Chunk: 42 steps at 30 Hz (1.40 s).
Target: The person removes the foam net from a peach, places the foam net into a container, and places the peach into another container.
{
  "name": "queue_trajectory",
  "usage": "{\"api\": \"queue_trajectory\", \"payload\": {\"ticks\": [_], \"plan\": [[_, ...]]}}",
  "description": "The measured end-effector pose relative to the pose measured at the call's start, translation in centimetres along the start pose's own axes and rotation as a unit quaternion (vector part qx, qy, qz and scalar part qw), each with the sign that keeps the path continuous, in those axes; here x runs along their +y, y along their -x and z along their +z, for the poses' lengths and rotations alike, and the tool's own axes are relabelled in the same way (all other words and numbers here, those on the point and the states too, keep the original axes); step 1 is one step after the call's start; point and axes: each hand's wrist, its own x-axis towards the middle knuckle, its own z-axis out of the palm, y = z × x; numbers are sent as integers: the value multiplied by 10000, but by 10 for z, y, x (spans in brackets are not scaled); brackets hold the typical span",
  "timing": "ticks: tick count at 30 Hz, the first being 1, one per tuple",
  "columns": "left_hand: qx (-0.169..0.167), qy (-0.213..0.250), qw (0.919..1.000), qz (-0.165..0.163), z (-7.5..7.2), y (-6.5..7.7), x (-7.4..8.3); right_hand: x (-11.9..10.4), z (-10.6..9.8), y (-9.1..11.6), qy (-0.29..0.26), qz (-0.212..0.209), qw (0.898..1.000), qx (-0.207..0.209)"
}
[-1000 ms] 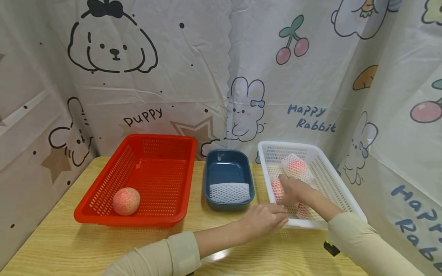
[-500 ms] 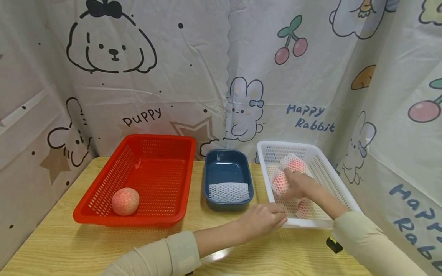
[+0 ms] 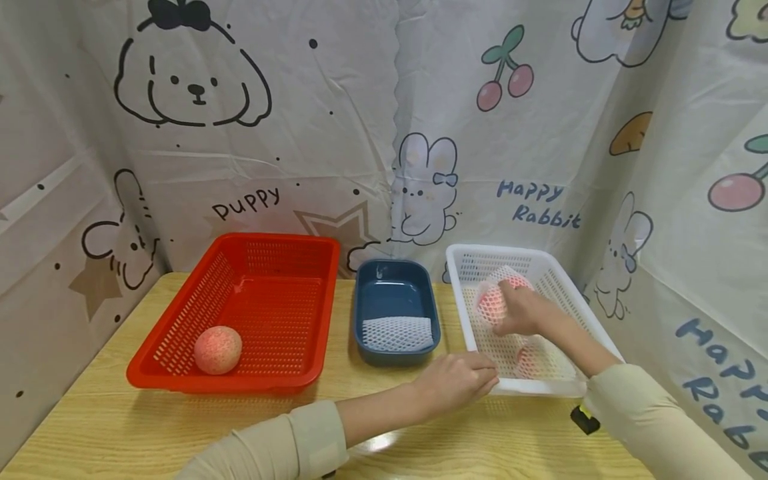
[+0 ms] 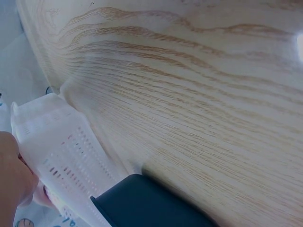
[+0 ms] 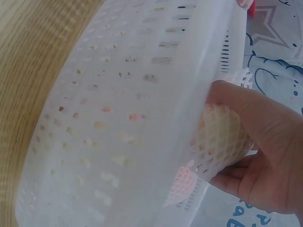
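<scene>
My right hand (image 3: 528,312) grips a pink peach (image 3: 492,305) in a white foam net, inside the white plastic basket (image 3: 591,320). In the right wrist view, thumb and fingers wrap this netted peach (image 5: 220,135) from both sides, close behind the basket wall (image 5: 156,118). A second netted peach (image 3: 517,283) sits just behind it, partly covered by the hand. Nearer the basket's front lies another netted peach (image 3: 528,362). My left hand (image 3: 456,381) holds the basket's front left corner, fingers curled over the rim; the left wrist view catches part of this hand (image 4: 14,177).
A blue dish (image 3: 396,267) with an empty foam net (image 3: 398,335) stands left of the white basket. Farther left is a red basket (image 3: 330,300) with one bare peach (image 3: 218,350). A small black and yellow object (image 3: 585,420) shows beside the right sleeve. Printed curtains (image 3: 336,153) hang behind the table.
My right hand has moved back and slightly right within the white basket, with the netted peach, close to the one behind. My left hand has stayed on the basket's corner.
</scene>
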Motion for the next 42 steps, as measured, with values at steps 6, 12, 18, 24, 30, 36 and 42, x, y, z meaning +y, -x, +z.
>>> {"api": "queue_trajectory", "payload": {"ticks": [6,12,18,24,30,36,42], "plan": [[8,-57,10000,23,-1,0,0,-1,-5,2,-43,-79,9999,110],[-10,-39,10000,10,-1,-1,0,-3,-11,3,35,-362,9987,361],[39,-14,10000,15,1,0,-1,-10,-19,2,8,-494,9971,574],[30,-81,10000,39,1,0,-1,-17,-24,1,15,-485,9967,649],[2,-86,9999,66,1,0,-1,-24,-28,2,9,-482,9965,682],[-50,-63,9999,90,0,1,-1,-33,-30,1,-36,-572,9956,739],[-175,-136,9997,128,-3,-1,-1,-42,-33,1,23,-589,9955,743]]}}
